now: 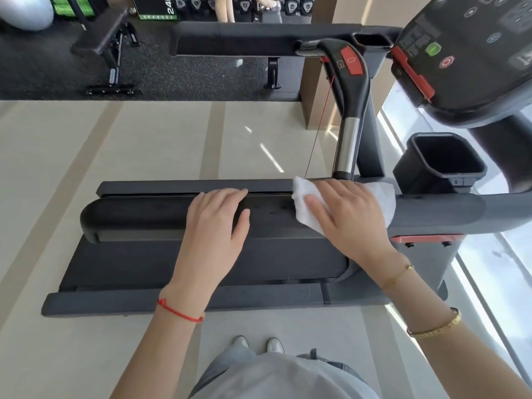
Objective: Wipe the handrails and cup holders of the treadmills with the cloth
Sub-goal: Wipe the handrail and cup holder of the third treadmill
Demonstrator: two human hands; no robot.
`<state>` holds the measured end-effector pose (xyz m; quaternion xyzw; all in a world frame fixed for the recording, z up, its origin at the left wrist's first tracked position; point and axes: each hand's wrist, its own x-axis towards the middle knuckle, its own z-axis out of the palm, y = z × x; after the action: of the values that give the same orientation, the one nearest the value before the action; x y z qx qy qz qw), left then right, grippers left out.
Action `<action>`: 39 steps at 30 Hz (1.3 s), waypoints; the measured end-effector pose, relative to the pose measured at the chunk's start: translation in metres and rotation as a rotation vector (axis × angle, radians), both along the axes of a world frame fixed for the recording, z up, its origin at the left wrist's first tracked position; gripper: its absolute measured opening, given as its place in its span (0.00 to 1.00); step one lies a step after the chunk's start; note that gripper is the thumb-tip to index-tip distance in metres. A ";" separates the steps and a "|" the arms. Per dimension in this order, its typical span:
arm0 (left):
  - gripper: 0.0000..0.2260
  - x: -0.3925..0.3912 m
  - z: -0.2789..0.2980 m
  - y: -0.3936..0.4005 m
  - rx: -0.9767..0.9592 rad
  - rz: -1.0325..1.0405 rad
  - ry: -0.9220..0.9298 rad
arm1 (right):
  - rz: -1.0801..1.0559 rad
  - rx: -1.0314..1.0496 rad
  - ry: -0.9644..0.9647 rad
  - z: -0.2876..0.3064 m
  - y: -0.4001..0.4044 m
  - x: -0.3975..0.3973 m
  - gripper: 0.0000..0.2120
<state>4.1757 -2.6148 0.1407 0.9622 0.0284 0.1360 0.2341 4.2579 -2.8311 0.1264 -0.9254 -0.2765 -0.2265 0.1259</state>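
Observation:
A dark grey treadmill handrail (138, 217) runs across the middle of the head view. My right hand (351, 217) lies flat on a white cloth (305, 208) and presses it onto the rail near the console end. My left hand (216, 223) rests on the bare rail just left of the cloth, fingers extended over the top. A black cup holder (443, 165) stands right of the cloth, beyond the rail. The far handrail (244, 38) crosses the top of the view.
A chrome and black pulse grip (349, 110) with a red stop button rises just behind the cloth. The console (475, 53) fills the upper right. The treadmill deck (201, 263) lies below the rail. A weight bench (106, 44) stands at the upper left. A window runs along the right.

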 end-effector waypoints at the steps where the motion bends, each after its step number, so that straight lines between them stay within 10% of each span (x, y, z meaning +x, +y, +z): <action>1: 0.14 0.001 0.000 0.002 0.002 -0.010 0.002 | -0.035 -0.008 -0.013 0.001 0.009 0.000 0.20; 8: 0.13 0.002 -0.002 0.017 0.019 -0.095 0.034 | 0.035 -0.038 -0.067 -0.010 0.064 -0.007 0.21; 14: 0.14 0.006 0.002 0.018 0.017 -0.142 0.034 | -0.323 0.043 -0.186 -0.010 0.022 0.006 0.19; 19: 0.14 0.011 0.004 0.002 0.019 -0.170 0.029 | -0.099 0.055 -0.180 -0.019 0.055 0.001 0.19; 34: 0.16 0.056 -0.001 -0.133 -0.030 -0.227 0.024 | -0.370 -0.023 -0.021 0.002 -0.135 0.054 0.21; 39: 0.14 0.062 -0.005 -0.158 -0.023 -0.173 0.030 | -0.124 0.011 -0.106 -0.012 -0.120 0.039 0.19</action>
<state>4.2376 -2.7727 0.1356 0.9603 -0.0498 0.1003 0.2555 4.2965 -2.9512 0.1144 -0.9267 -0.2239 -0.2840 0.1018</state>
